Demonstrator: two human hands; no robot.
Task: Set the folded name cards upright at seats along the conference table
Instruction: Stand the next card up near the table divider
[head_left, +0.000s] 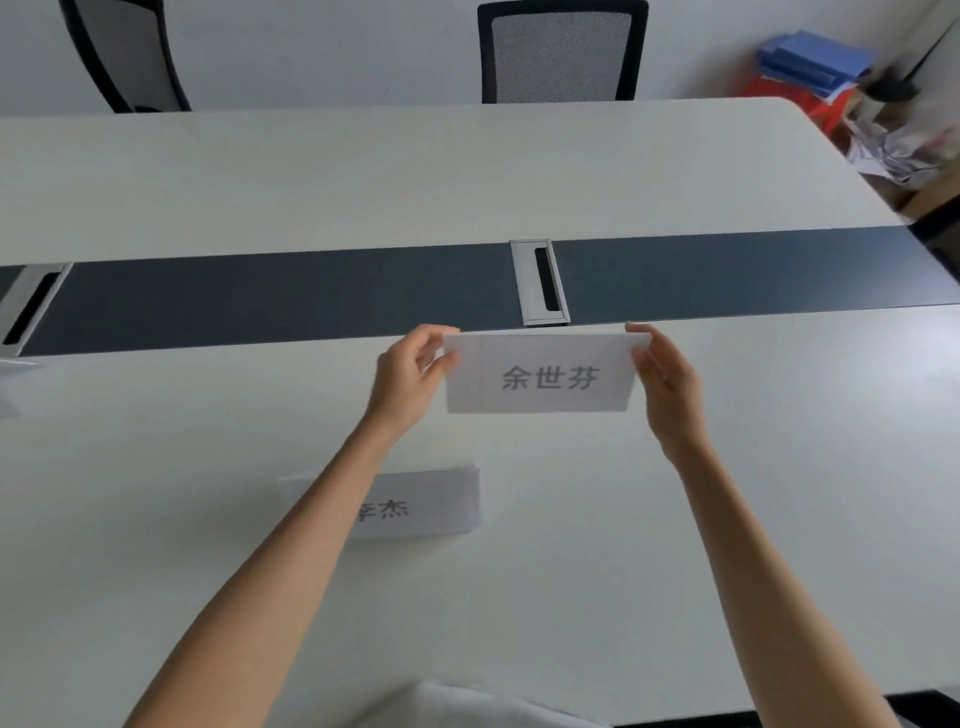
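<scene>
Two hands, left hand (410, 379) and right hand (670, 387), gripping name card (543, 376).

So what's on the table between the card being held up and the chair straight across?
In the head view, between the held card and the far chair run the dark centre strip with its silver cable hatch, then bare white tabletop.

Upright name card (540, 375) printed "余世芬" in dark characters, second name card (415, 506) lying nearer on the counter (675, 545), only "杰" clear, first character partly hidden by forearm
</scene>
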